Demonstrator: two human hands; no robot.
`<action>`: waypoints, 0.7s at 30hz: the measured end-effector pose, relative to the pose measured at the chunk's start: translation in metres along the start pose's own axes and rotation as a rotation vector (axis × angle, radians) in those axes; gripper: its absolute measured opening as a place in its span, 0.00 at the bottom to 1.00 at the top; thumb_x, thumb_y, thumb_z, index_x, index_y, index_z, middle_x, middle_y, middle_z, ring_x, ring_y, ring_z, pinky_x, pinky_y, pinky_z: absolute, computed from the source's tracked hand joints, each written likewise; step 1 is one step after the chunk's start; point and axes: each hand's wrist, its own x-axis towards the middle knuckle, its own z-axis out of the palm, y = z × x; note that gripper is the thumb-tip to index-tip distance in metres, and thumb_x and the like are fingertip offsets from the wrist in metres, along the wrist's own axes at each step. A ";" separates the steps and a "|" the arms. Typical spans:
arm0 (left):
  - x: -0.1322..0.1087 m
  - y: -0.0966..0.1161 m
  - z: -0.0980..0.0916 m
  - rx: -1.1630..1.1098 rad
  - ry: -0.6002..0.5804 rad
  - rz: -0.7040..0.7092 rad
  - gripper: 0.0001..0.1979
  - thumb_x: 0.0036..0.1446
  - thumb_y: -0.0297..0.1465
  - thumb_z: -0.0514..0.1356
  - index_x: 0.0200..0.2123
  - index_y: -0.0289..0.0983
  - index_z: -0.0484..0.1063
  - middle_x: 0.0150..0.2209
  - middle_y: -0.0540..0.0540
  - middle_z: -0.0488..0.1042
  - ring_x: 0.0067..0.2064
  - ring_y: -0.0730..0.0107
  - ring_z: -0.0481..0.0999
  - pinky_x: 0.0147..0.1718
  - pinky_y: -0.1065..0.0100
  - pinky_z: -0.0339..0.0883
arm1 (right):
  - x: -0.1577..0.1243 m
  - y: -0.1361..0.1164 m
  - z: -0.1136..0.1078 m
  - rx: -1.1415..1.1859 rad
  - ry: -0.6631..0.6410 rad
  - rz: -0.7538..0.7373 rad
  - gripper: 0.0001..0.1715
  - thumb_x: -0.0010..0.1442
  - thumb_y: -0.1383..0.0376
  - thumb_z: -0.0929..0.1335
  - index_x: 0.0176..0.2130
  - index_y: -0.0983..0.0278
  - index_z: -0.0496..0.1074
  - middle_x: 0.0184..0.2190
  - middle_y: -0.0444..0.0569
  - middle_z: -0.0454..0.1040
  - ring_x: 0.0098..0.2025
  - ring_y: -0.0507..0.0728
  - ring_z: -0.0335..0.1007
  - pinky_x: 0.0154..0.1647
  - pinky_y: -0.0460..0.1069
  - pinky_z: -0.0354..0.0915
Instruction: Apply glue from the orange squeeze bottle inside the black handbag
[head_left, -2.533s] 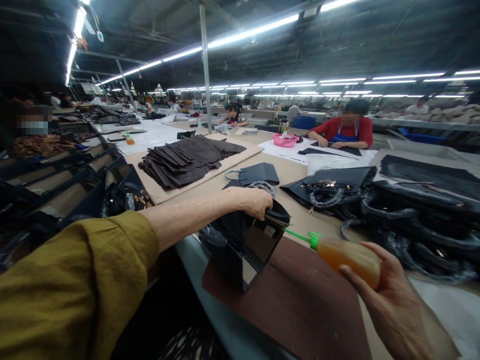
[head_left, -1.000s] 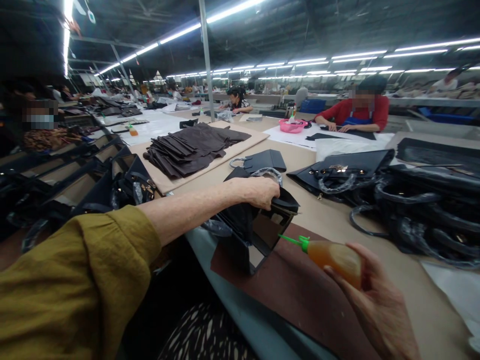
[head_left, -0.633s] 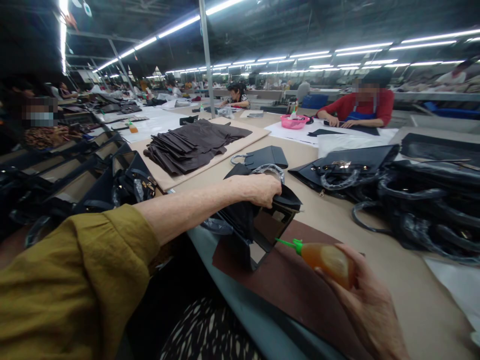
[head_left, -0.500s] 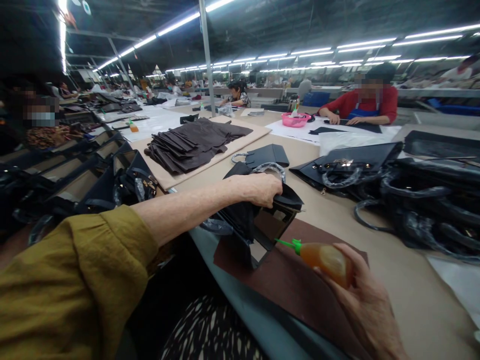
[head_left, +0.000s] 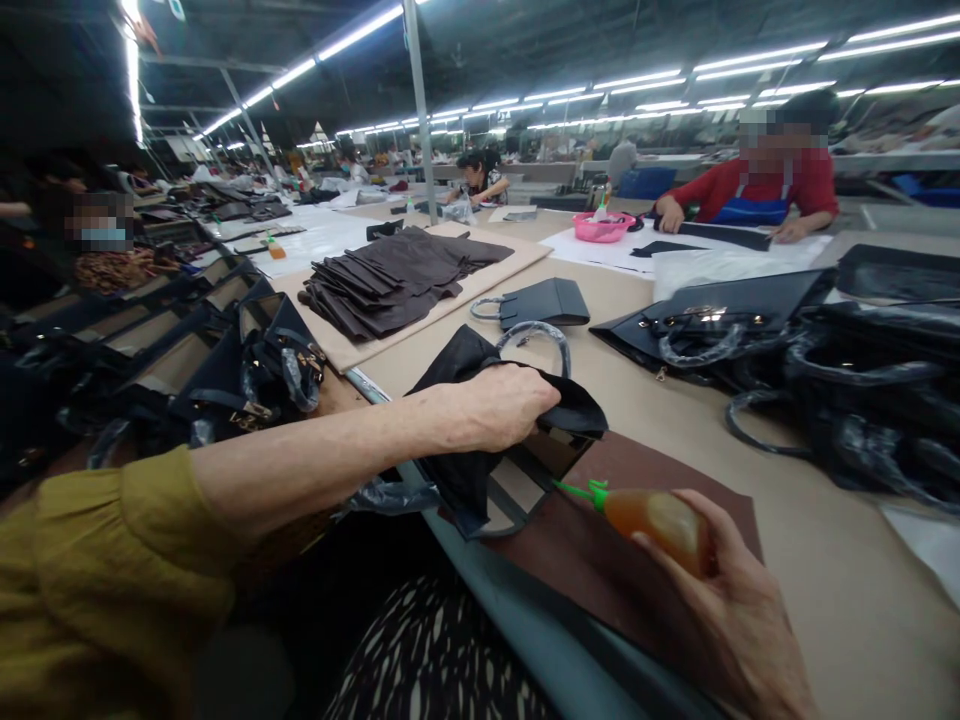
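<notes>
Bag (head_left: 454,375) stands open at the near edge of the table (head_left: 675,425), with its mouth turned to the right and its lower side on the near-left corner of a brown mat (head_left: 645,465). My left hand (head_left: 504,405) is clamped on the top rim, fingers curled over the edge. My forearm crosses in front of the bag's left side and hides it.

My right hand (head_left: 724,595) is wrapped around a bottle (head_left: 660,517) of amber liquid, low over the mat's near edge. Its green nozzle (head_left: 579,490) points left at the opening, with the tip just beside the rim; I cannot tell whether it touches. The two hands are apart, with the bag's mouth between them.

Just beyond the bag lies a small bag (head_left: 544,300) with a looped handle. Farther left, a board (head_left: 517,262) carries a stack of brown pieces (head_left: 397,275). A pile of black bags (head_left: 862,370) crowds the right edge, near the mat's far-right corner, with handles wrapped in plastic. More bags (head_left: 255,370) stand in a row off the table's left edge. At the far edge are a pink basket (head_left: 600,228) and a person in red (head_left: 765,185), both hands on a dark piece.
</notes>
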 end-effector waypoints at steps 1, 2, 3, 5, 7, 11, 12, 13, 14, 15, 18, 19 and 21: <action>-0.003 0.001 0.002 0.004 0.003 0.000 0.06 0.56 0.25 0.58 0.39 0.34 0.72 0.35 0.41 0.76 0.38 0.61 0.77 0.34 0.68 0.67 | 0.000 0.002 0.001 0.011 -0.003 0.015 0.40 0.45 0.38 0.71 0.49 0.58 0.69 0.37 0.48 0.75 0.34 0.64 0.73 0.34 0.55 0.71; -0.007 0.001 0.004 0.008 0.005 -0.001 0.06 0.56 0.25 0.58 0.39 0.34 0.72 0.34 0.41 0.76 0.38 0.61 0.77 0.33 0.68 0.67 | -0.001 0.004 0.001 0.027 -0.009 0.029 0.40 0.46 0.38 0.71 0.50 0.58 0.69 0.38 0.48 0.75 0.35 0.64 0.73 0.35 0.55 0.71; -0.009 0.001 0.006 0.011 0.007 -0.002 0.06 0.57 0.25 0.58 0.39 0.34 0.71 0.34 0.41 0.76 0.38 0.60 0.77 0.32 0.68 0.67 | -0.001 0.007 0.002 0.049 -0.017 0.039 0.39 0.47 0.39 0.71 0.51 0.58 0.69 0.38 0.48 0.75 0.35 0.64 0.74 0.36 0.55 0.71; -0.014 0.001 0.008 0.013 0.004 0.001 0.06 0.57 0.26 0.58 0.39 0.35 0.71 0.34 0.41 0.76 0.38 0.60 0.78 0.31 0.68 0.67 | -0.001 0.013 0.005 0.101 -0.032 0.049 0.38 0.49 0.42 0.72 0.53 0.57 0.68 0.40 0.48 0.75 0.37 0.64 0.74 0.37 0.54 0.71; -0.017 0.001 0.009 0.008 -0.002 0.005 0.07 0.57 0.26 0.58 0.40 0.35 0.71 0.35 0.41 0.76 0.38 0.59 0.78 0.31 0.67 0.67 | -0.002 0.020 0.007 0.144 -0.047 0.057 0.38 0.49 0.44 0.73 0.54 0.57 0.67 0.40 0.47 0.75 0.37 0.64 0.74 0.38 0.54 0.71; -0.021 0.004 0.010 0.005 -0.012 -0.024 0.07 0.58 0.26 0.57 0.41 0.35 0.71 0.35 0.41 0.76 0.38 0.59 0.78 0.31 0.67 0.67 | -0.003 0.026 0.009 0.195 -0.056 0.052 0.37 0.50 0.46 0.73 0.54 0.58 0.67 0.42 0.48 0.75 0.39 0.64 0.74 0.40 0.54 0.71; -0.022 0.005 0.010 0.006 -0.013 -0.033 0.07 0.59 0.27 0.57 0.41 0.34 0.71 0.35 0.41 0.76 0.38 0.59 0.78 0.32 0.67 0.67 | -0.004 0.026 0.009 0.206 -0.057 0.050 0.37 0.50 0.45 0.73 0.54 0.59 0.67 0.42 0.48 0.75 0.39 0.64 0.74 0.40 0.54 0.71; -0.023 0.006 0.009 0.007 -0.016 -0.039 0.07 0.59 0.27 0.57 0.41 0.34 0.71 0.35 0.41 0.76 0.39 0.59 0.78 0.32 0.67 0.67 | -0.004 0.025 0.009 0.217 -0.058 0.054 0.38 0.49 0.45 0.73 0.54 0.59 0.67 0.42 0.48 0.74 0.39 0.63 0.74 0.41 0.53 0.71; -0.024 0.007 0.009 0.007 -0.019 -0.045 0.07 0.60 0.27 0.56 0.41 0.34 0.71 0.36 0.41 0.77 0.39 0.59 0.78 0.33 0.67 0.68 | -0.005 0.024 0.009 0.227 -0.061 0.066 0.38 0.49 0.45 0.74 0.54 0.59 0.67 0.43 0.48 0.75 0.40 0.63 0.74 0.41 0.53 0.71; -0.025 0.007 0.009 0.007 -0.022 -0.052 0.07 0.61 0.27 0.56 0.42 0.34 0.71 0.36 0.41 0.77 0.40 0.59 0.78 0.34 0.67 0.68 | -0.006 0.022 0.010 0.235 -0.063 0.084 0.39 0.48 0.44 0.74 0.53 0.59 0.67 0.43 0.48 0.75 0.40 0.63 0.74 0.41 0.53 0.71; -0.028 0.007 0.011 0.007 -0.025 -0.061 0.08 0.61 0.28 0.55 0.42 0.35 0.71 0.37 0.41 0.77 0.40 0.59 0.78 0.34 0.67 0.68 | -0.009 0.021 0.011 0.255 -0.072 0.148 0.42 0.46 0.43 0.75 0.54 0.59 0.67 0.42 0.48 0.75 0.40 0.64 0.74 0.40 0.52 0.71; -0.029 0.007 0.011 0.005 -0.017 -0.057 0.08 0.61 0.28 0.55 0.42 0.35 0.71 0.37 0.41 0.77 0.40 0.59 0.78 0.34 0.67 0.68 | -0.010 0.021 0.012 0.260 -0.075 0.164 0.42 0.45 0.43 0.75 0.54 0.58 0.67 0.42 0.48 0.75 0.40 0.64 0.74 0.40 0.52 0.71; -0.031 0.007 0.014 0.003 0.005 -0.047 0.08 0.61 0.28 0.55 0.43 0.35 0.70 0.37 0.41 0.77 0.40 0.59 0.78 0.34 0.66 0.68 | -0.011 0.021 0.012 0.266 -0.087 0.182 0.43 0.45 0.43 0.75 0.54 0.58 0.67 0.42 0.48 0.76 0.41 0.64 0.74 0.41 0.52 0.70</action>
